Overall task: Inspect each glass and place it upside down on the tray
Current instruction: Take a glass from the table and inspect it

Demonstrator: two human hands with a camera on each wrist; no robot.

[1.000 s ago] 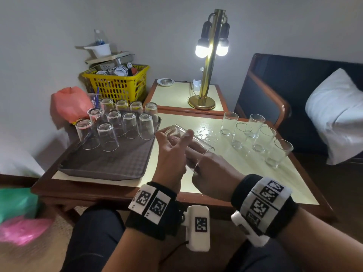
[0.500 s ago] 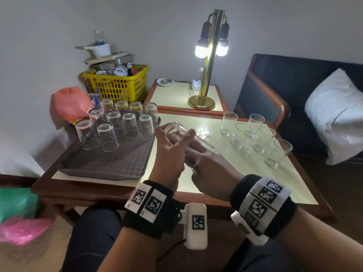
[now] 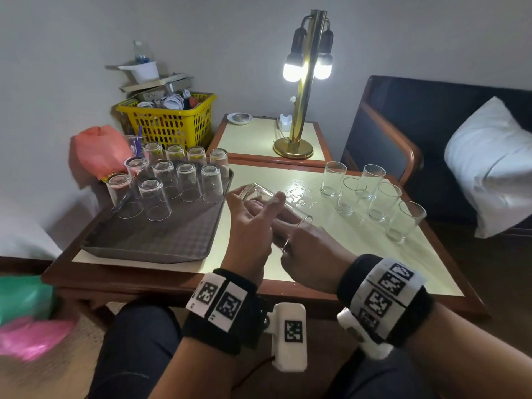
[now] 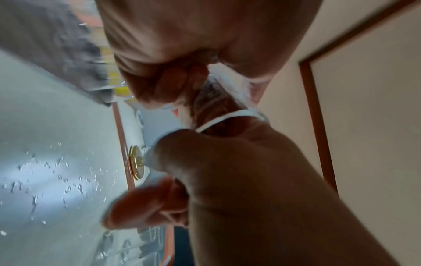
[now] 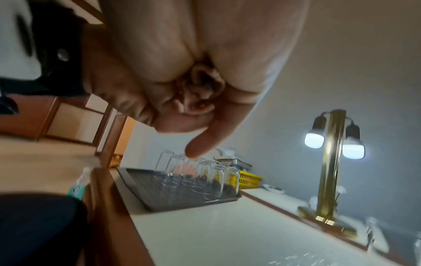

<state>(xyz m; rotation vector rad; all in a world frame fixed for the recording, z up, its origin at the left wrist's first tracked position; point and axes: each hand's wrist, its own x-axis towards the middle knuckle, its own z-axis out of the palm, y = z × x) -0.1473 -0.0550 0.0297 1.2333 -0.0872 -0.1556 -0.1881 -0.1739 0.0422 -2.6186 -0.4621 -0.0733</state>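
**Ten glasses turned over, five waiting, one in my hands**

Here I had a single glass [image 3: 275, 207] lying nearly on its side above the middle of the bench [image 3: 359, 240], base toward eleven o'clock and open rim toward me at about five. My left hand [image 3: 253, 226] gripped it round the base end, thumb over the top and fingers curled beneath. My right hand [image 3: 311, 251] held the rim end, its fingers reaching into or round the mouth; how far inside, I could not tell. Both hands were closed on that one glass, so I judged I was in the middle of checking it.

On the grey tray [image 3: 149, 240], at about ten o'clock from my hands, the inverted glasses [image 3: 187, 182] stood in rows at the far end; I counted ten, though the back row was partly hidden. The near half of the tray lay bare.

At two o'clock the upright glasses [image 3: 371, 194], five of them, stood close together on the bench, not yet inspected. So roughly two thirds seemed done, with this glass and those five left.
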